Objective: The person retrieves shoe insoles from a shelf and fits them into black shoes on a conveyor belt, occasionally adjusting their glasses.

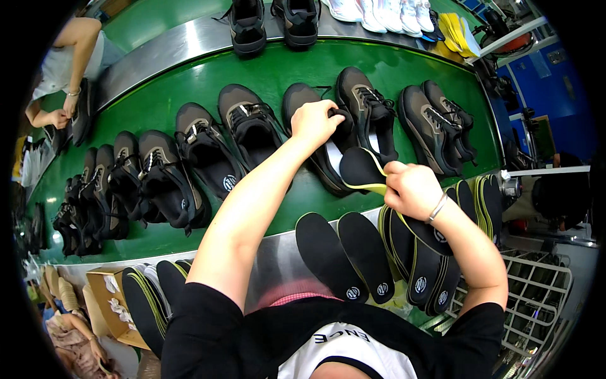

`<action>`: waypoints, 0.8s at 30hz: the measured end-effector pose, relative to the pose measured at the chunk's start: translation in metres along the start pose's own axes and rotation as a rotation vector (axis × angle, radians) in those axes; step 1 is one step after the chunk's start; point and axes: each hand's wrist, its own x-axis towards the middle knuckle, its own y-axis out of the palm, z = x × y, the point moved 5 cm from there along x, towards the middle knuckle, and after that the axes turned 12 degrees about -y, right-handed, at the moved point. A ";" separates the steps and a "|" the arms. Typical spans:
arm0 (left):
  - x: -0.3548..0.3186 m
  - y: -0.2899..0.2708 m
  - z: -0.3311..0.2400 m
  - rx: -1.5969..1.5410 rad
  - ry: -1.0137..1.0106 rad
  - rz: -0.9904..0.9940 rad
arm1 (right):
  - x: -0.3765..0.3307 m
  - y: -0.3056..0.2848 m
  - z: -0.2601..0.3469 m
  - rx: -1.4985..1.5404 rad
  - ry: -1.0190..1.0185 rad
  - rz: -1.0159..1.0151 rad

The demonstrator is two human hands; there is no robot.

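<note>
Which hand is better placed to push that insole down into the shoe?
Probably the right hand: it already grips the black insole, whose toe points into the shoe. The left hand is busy holding the shoe's opening.

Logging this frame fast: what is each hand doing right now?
Left hand: closed, gripping the collar of a dark shoe.
Right hand: closed, holding a black insole.

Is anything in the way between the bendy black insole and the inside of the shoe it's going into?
Nothing visible blocks it. The left hand pulls the shoe open at its tongue, and the right hand pushes the black insole toe-first into the opening. The laces lie off to the side. How deep it has gone is hidden.
</note>
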 end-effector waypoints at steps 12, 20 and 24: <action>0.027 0.044 0.051 -0.532 -0.314 0.387 | 0.078 0.102 -0.019 -0.057 0.222 0.088; 0.016 0.004 0.052 -0.191 -0.165 0.177 | 0.033 0.045 0.005 0.066 0.430 0.476; 0.004 -0.004 0.050 -0.196 -0.220 0.142 | 0.052 0.044 0.017 -0.119 0.156 0.229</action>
